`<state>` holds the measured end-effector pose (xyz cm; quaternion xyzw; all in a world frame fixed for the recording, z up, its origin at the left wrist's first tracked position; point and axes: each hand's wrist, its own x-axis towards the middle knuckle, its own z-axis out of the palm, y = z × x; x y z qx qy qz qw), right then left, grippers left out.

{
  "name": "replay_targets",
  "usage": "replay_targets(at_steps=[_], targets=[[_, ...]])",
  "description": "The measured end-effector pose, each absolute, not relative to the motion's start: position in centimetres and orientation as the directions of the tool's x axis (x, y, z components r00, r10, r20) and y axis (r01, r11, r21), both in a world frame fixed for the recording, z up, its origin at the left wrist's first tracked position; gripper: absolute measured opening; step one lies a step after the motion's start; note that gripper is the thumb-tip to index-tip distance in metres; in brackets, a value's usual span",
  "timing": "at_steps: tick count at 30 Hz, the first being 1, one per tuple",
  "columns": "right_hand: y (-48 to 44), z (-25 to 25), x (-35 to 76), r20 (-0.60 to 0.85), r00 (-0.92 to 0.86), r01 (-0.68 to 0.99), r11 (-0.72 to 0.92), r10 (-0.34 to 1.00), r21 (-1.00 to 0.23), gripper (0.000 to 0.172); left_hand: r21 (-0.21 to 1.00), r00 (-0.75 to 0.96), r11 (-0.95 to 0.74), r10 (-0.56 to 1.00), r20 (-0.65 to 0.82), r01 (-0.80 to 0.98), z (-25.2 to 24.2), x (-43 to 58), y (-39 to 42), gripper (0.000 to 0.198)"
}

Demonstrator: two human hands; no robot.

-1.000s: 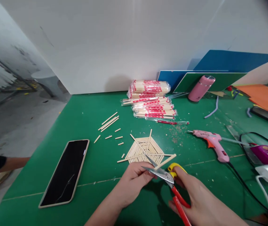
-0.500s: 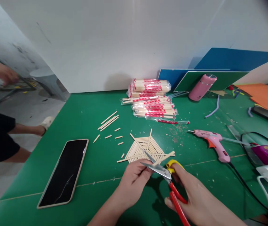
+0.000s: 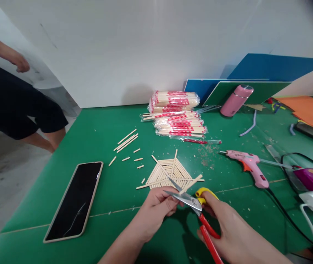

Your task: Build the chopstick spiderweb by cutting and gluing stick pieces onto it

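Note:
My left hand is closed, thumb and fingers pinching a wooden stick whose free end points up to the right. My right hand grips scissors with red and yellow on the handles. Their blades stand apart, with the stick between them close to my left fingertips. Just behind the hands lies a web-like panel of wooden sticks in a many-sided shape, several longer sticks crossing it and jutting past its edge. My left fingers hide its front part.
Left of the panel lie loose sticks and short cut pieces. A phone rests at the left. Wrapped chopstick packs and a pink bottle stand behind. A pink glue gun with cord lies right. A person is beyond the table's left edge.
The scissors and my right hand have shifted only slightly. My left hand still holds the stick between the blades. The person at the left has moved closer to the table.

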<state>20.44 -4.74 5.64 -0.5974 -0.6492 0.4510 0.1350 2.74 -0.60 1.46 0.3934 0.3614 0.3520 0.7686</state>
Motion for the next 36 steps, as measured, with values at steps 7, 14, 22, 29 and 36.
replay_targets(at_steps=[7, 14, 22, 29, 36], targets=[[-4.4, 5.4, 20.2, -0.409, -0.134, 0.719, -0.196, 0.903, -0.667, 0.033, 0.983, 0.326, 0.137, 0.941, -0.092, -0.119, 2.3, 3.3, -0.5, 0.021], [-4.3, 6.7, 20.5, -0.459, -0.187, 0.705, -0.207, 0.868, -0.678, 0.035, 0.884, 0.454, 0.407, 0.848, -0.273, -0.229, 1.8, 2.7, -0.7, 0.023], [-4.2, 7.6, 20.4, -0.437, -0.222, 0.680, -0.183, 0.871, -0.710, 0.021, 0.753, 0.577, 0.582, 0.743, -0.339, -0.307, 2.0, 2.7, -0.5, 0.028], [-4.4, 5.9, 20.9, -0.399, -0.181, 0.701, -0.167, 0.899, -0.694, 0.022, 0.817, 0.456, 0.483, 0.832, -0.315, -0.316, 1.1, 3.2, -0.7, 0.030], [-4.4, 6.0, 21.0, -0.466, -0.210, 0.714, -0.191, 0.859, -0.674, 0.029, 0.832, 0.480, 0.481, 0.819, -0.313, -0.278, 1.4, 2.9, -0.6, 0.025]])
